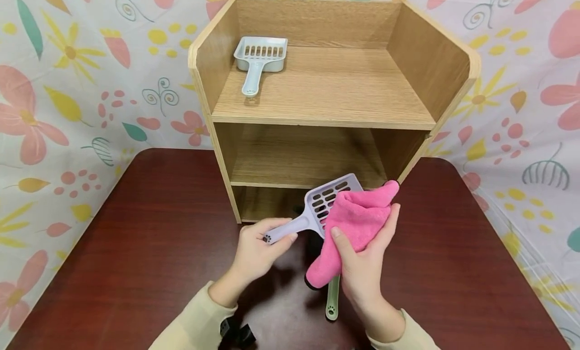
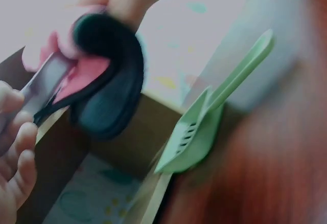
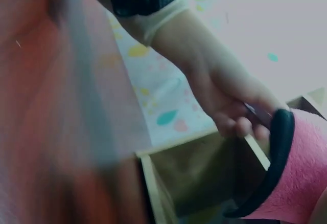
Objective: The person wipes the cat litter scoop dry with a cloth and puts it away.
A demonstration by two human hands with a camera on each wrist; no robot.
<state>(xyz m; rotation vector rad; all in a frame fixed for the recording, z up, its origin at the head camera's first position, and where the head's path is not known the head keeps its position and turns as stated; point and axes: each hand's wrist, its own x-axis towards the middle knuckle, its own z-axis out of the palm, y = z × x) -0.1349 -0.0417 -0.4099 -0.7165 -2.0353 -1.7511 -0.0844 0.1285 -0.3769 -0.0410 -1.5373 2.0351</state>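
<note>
My left hand [image 1: 260, 249] pinches the paw-marked handle of a lavender slotted litter scoop [image 1: 309, 218]. The scoop is raised in front of the shelf, its slotted head pointing up and right. My right hand [image 1: 364, 269] grips a pink cloth [image 1: 353, 219] with a dark edging, wrapped over the right side of the scoop head. That part of the head is hidden by the cloth. Below the cloth a green handle [image 1: 333, 297] shows; in the left wrist view it belongs to a green slotted scoop [image 2: 202, 147] lying on the table.
A wooden shelf unit [image 1: 323, 122] stands at the back of the dark red table [image 1: 167, 249]. On its top board, at the left, a pale blue scoop [image 1: 255, 70] rests in a matching tray [image 1: 281, 63]. A flowered backdrop [image 1: 122, 73] surrounds the table.
</note>
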